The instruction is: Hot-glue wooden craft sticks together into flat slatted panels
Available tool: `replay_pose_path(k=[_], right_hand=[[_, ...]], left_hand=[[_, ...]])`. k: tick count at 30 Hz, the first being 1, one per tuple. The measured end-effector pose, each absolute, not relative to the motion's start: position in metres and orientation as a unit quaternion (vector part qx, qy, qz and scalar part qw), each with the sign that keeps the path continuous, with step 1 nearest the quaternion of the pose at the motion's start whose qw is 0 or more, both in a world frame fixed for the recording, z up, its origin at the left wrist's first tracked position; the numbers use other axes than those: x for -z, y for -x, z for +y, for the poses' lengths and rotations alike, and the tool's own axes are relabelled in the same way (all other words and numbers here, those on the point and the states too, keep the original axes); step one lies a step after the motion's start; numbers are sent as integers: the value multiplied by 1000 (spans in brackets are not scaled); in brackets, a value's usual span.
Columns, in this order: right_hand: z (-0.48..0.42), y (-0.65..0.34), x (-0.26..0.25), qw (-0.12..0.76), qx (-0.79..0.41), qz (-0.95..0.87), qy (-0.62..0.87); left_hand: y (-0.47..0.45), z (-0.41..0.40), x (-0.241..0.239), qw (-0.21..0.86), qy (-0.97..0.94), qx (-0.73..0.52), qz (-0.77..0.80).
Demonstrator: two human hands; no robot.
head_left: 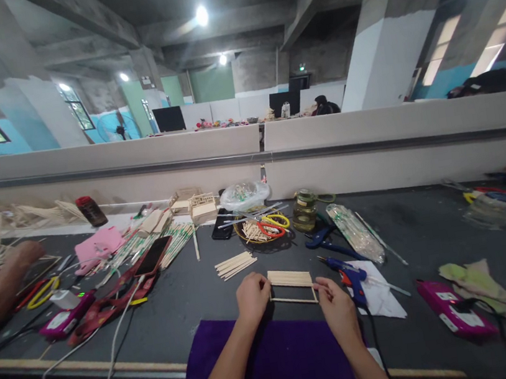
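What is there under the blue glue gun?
White paper shows under part of the glue gun, and dark tabletop around its nozzle. What it directly covers cannot be seen.

Readable text: none; I can make out no letters, numbers or brand names.
Sign at the back: a small green lit sign (302, 68) shows in the far part of the room, too tiny for me to read.
Pillar: a pale panel (146, 81) with dark marks sits high on it; the marks are too small for me to tell whether they are writing.
Magenta box on my right: the box (458, 311) bears whitish patches, and I can't read any wording on them.
Magenta box on my left: this box (66, 317) has a whitish patch too, equally unreadable to me.
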State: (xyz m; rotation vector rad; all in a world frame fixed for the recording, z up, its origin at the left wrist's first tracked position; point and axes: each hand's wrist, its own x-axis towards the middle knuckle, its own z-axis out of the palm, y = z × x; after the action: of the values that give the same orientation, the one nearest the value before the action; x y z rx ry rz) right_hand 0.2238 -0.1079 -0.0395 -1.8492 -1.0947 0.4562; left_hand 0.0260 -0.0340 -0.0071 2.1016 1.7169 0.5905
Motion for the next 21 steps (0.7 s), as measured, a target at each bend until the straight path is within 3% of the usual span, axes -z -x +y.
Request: replay_pose_path(k=[21], right_hand=[[-108,-223,43,446,-191,-443,754]], left_hand=[[-22,-31,14,202,-739,-238,597]])
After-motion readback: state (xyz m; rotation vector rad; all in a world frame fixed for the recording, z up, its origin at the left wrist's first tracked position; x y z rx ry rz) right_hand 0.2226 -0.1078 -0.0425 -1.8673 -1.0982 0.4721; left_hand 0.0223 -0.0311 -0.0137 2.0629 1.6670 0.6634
